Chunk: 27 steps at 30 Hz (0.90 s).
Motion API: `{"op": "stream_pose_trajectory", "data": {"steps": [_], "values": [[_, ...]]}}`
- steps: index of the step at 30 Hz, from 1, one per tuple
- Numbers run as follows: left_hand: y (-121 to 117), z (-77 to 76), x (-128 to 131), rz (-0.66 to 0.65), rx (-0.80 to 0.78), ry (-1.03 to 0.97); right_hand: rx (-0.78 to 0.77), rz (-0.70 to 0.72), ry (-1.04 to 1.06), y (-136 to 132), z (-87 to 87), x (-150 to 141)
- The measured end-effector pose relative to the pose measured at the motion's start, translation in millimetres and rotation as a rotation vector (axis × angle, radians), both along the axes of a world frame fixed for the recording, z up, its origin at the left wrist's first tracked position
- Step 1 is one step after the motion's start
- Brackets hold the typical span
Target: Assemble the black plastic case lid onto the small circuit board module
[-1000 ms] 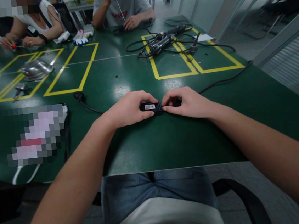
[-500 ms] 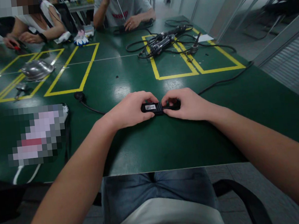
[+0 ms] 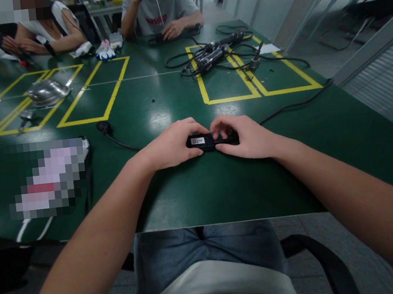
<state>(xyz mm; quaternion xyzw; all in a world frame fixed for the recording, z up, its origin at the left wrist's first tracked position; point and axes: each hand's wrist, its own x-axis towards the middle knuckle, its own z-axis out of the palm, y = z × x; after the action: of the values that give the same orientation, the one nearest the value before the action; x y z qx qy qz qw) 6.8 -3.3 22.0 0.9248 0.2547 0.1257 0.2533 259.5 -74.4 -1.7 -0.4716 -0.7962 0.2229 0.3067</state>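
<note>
A small black power adapter (image 3: 207, 142) with a white label lies low over the green table in front of me. My left hand (image 3: 177, 143) grips its left end, thumb on the near side and fingers on the far side. At the adapter's other end, my right hand (image 3: 243, 137) curls around the black cable (image 3: 226, 140), thumb and fingertips close to the adapter's edge; the exact contact is partly hidden. A cord leaves from under my left hand to a black plug (image 3: 103, 127) on the table. Another cord (image 3: 294, 106) runs off to the right behind my right hand.
A blurred-out object (image 3: 50, 176) with white cords lies at left. Farther back are a metal bowl-like part (image 3: 48, 92), yellow tape outlines (image 3: 232, 99), corded black tools (image 3: 213, 58) and gloves (image 3: 105, 51). Co-workers sit across the table, one holding a thin rod (image 3: 158, 8).
The fingers of my right hand have loosened a little and shifted slightly at the adapter's end. My left hand keeps its grip. A co-worker at far left has moved their hands.
</note>
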Motion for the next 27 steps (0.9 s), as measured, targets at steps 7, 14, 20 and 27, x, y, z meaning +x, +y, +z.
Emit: {"op": "stream_pose_trajectory", "data": {"steps": [7,14,20,27], "values": [[0.6,-0.5,0.0,-0.006,0.0,0.002,-0.037,0.001,0.005,-0.2,0.9,-0.7],[-0.5,1.8,1.5,0.009,-0.005,0.019,-0.027,-0.014,-0.014,0.6,-0.5,-0.4],[-0.3,1.3,1.6,0.003,-0.016,0.015,-0.021,-0.014,-0.009,0.2,-0.9,-0.3],[-0.6,1.0,0.4,0.0,-0.005,0.016,-0.005,-0.012,-0.022,-0.4,-0.4,0.1]]}}
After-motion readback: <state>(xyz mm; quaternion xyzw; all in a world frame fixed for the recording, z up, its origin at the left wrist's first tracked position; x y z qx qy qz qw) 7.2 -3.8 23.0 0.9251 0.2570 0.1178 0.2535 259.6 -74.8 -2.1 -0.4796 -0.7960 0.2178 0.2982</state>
